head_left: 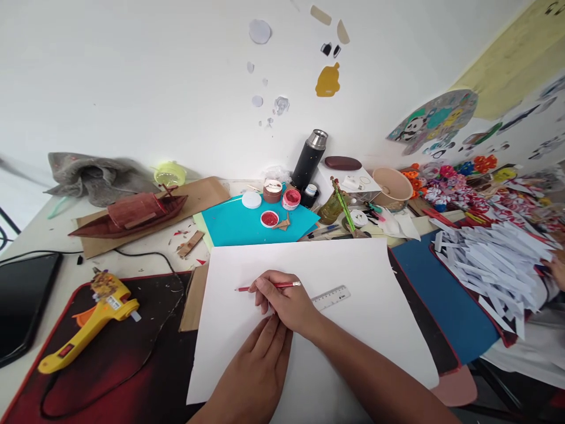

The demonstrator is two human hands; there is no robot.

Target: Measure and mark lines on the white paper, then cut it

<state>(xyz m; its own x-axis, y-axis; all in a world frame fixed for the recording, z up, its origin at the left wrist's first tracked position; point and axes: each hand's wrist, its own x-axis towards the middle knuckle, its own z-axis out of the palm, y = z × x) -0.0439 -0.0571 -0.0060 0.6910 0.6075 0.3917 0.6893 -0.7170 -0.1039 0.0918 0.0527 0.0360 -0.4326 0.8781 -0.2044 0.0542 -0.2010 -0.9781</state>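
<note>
A large sheet of white paper (375,330) lies in front of me. Above it, my right hand (286,300) is closed around a red pencil (282,285), whose point faces left and whose white eraser end faces right. My left hand (260,365) rests on the paper with its fingers stretched out, the fingertips just below and against my right hand. A clear ruler (332,297) lies slantwise on the sheet, its left end hidden behind my right hand and wrist. Whether my left fingers touch the ruler, I cannot tell.
A yellow glue gun (88,330) with a cable lies left on a dark mat. Behind stand a brown model boat (132,215), paint pots (291,199) on blue card (233,224) and a black flask (310,159). At right, another person's hand (557,271) is beside white paper strips (489,259).
</note>
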